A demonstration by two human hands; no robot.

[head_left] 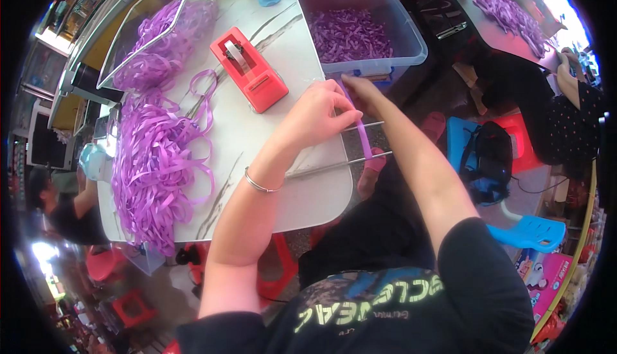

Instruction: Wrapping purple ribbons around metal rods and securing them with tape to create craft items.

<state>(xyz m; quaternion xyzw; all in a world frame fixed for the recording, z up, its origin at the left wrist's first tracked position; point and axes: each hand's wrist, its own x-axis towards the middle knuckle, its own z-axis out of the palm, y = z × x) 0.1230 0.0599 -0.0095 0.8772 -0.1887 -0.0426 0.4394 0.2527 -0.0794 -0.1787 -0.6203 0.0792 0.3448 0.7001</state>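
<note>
Two thin metal rods lie parallel across the table's right edge and jut out past it. A narrow purple ribbon crosses both rod ends and runs up between my hands. My left hand is closed in a pinch at the ribbon, above the nearer part of the rods. Just beyond it, my right hand is closed at the ribbon's upper stretch; its fingertips are partly hidden. A big tangled heap of purple ribbon covers the table's left side, and one loop trails toward the middle.
A red tape dispenser stands on the white marbled table. Beyond the table's right edge is a clear plastic bin of short purple pieces. A clear-walled container stands far left. Blue stools and another person are at right.
</note>
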